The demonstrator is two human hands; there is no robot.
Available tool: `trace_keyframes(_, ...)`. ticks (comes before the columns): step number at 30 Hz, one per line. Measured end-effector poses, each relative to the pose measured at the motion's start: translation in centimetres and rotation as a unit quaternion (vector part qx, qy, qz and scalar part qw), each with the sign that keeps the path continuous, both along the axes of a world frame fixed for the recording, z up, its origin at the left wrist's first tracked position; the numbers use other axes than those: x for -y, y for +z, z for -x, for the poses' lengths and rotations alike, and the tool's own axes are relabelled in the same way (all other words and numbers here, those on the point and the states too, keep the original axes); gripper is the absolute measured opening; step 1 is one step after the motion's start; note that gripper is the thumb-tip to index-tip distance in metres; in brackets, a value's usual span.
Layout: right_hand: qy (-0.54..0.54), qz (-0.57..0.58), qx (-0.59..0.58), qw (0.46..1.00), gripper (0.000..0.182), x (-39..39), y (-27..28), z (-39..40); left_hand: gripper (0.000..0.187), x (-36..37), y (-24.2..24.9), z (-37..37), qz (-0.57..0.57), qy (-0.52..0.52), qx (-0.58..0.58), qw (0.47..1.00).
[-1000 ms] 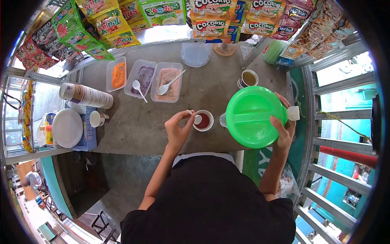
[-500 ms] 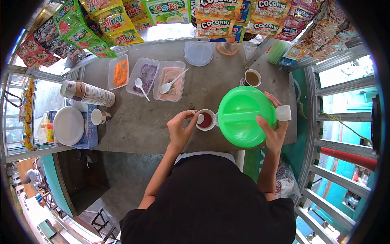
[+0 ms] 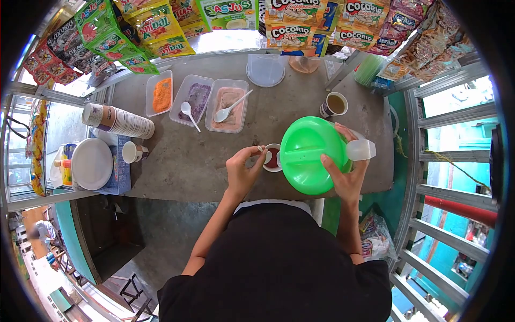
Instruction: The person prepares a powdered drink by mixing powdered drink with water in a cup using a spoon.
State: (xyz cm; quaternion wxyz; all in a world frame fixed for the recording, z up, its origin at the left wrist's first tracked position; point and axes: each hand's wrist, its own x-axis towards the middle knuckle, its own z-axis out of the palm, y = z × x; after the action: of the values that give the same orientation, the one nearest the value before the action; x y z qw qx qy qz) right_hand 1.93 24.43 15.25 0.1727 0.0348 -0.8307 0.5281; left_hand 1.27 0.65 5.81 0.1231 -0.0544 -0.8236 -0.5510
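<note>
A: Thumb and fingers pinched narrow, my left hand (image 3: 243,167) has the white spoon (image 3: 269,156) by its handle, right at the small cup (image 3: 272,146)!
B: And your right?
A: Wrapped round the pitcher's handle side, my right hand (image 3: 350,181) holds the pitcher, thumb on its green lid (image 3: 307,155). It's just right of that small cup and hides part of the rim.
B: What's in the cup?
A: Something red! Beyond the pitcher stands a coffee-coloured drink (image 3: 336,104) in a paper cup (image 3: 326,110).
B: Farther left?
A: Three tubs in a row: orange powder (image 3: 162,95), purple (image 3: 199,99), pink (image 3: 229,99), spoons in the last two.
</note>
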Motion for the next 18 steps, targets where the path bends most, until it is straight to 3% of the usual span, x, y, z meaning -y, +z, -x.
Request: trace_keyframes(18,-0.012,-0.039,-0.042,0.998,0.058,1.8,-0.7,0.0,0.012,0.4,0.1,-0.2,0.008,0.002,0.012,1.000)
